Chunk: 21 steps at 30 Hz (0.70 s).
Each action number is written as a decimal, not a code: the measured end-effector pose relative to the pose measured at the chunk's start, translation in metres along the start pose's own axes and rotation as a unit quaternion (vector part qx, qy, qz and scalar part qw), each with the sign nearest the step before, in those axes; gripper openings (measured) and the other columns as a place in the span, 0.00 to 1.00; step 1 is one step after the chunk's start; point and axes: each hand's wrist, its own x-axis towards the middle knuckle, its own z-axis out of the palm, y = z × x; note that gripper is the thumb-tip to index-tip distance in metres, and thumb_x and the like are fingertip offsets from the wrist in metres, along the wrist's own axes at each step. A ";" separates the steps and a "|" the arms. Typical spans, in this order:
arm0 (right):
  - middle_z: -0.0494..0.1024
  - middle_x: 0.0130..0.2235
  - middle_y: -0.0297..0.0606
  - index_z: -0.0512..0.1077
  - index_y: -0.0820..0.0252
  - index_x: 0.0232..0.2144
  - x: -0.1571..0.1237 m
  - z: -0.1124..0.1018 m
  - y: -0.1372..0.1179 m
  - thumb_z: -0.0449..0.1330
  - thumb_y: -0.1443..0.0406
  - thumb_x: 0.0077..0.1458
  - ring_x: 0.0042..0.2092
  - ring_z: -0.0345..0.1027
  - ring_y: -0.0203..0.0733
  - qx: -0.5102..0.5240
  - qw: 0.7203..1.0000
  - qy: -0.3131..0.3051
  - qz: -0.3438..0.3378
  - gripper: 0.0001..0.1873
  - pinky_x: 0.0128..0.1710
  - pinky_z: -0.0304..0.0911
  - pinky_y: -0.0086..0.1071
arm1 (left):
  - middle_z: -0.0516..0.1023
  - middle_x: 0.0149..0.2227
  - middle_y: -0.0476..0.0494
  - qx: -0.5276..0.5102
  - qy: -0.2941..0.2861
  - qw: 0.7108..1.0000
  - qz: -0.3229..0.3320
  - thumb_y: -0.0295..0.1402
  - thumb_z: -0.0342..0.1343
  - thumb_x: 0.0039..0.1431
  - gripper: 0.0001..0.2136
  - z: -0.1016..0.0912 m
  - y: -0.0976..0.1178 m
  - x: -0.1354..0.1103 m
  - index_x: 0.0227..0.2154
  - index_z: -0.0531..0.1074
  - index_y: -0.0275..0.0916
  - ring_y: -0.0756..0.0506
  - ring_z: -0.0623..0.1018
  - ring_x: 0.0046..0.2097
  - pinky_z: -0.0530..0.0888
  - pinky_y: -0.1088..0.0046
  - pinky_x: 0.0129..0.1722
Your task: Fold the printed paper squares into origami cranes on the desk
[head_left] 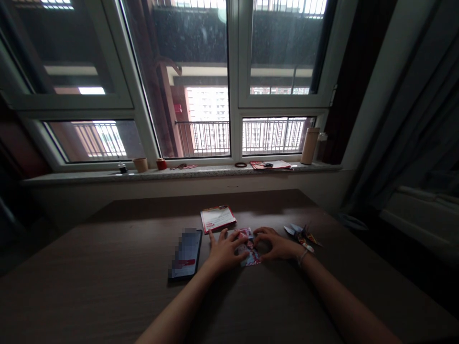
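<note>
A small sheet of red, white and blue printed paper (250, 258) lies flat on the table between my two hands. My left hand (226, 249) rests on its left side with the fingers spread. Curved at the paper's right edge is my right hand (274, 243), its thumb and fingers apart and their tips touching or very near the sheet. A phone (185, 254) with a lit screen lies left of my left hand. Beyond the hands is a stack of white cards with red edges (218, 218). Several folded paper pieces (301, 234) sit just past my right wrist.
The brown table (107, 267) reaches to the wall under the window. On the stone sill (211, 172) stand a paper cup (140, 165), a small red container (161, 164) and a tan bottle (310, 146). Scissors (267, 165) lie on papers there, beside a tape roll (240, 165).
</note>
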 end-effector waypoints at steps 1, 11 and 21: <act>0.63 0.59 0.39 0.76 0.49 0.43 0.000 0.000 0.001 0.71 0.56 0.40 0.63 0.51 0.52 0.004 1.000 0.002 -0.002 0.25 0.64 0.45 0.46 | 0.59 0.66 0.56 0.001 0.000 1.000 0.000 0.56 0.49 0.56 0.25 0.000 0.000 0.000 0.57 0.62 0.66 0.28 0.51 0.67 0.29 0.28 0.57; 0.73 0.47 0.39 0.78 0.54 0.34 0.007 0.015 -0.002 0.62 0.60 0.55 0.52 0.63 0.46 -0.024 0.990 0.135 -0.016 0.07 0.57 0.56 0.40 | 0.59 0.66 0.56 0.004 0.005 1.000 0.002 0.57 0.48 0.57 0.24 0.000 0.000 0.000 0.57 0.63 0.67 0.28 0.52 0.67 0.29 0.27 0.56; 0.74 0.43 0.39 0.78 0.55 0.32 0.013 0.021 -0.002 0.62 0.61 0.54 0.48 0.65 0.45 -0.049 0.984 0.171 -0.004 0.06 0.52 0.58 0.38 | 0.60 0.65 0.57 0.014 0.006 1.000 0.000 0.57 0.48 0.56 0.24 -0.001 0.001 0.000 0.56 0.62 0.68 0.28 0.52 0.66 0.32 0.26 0.56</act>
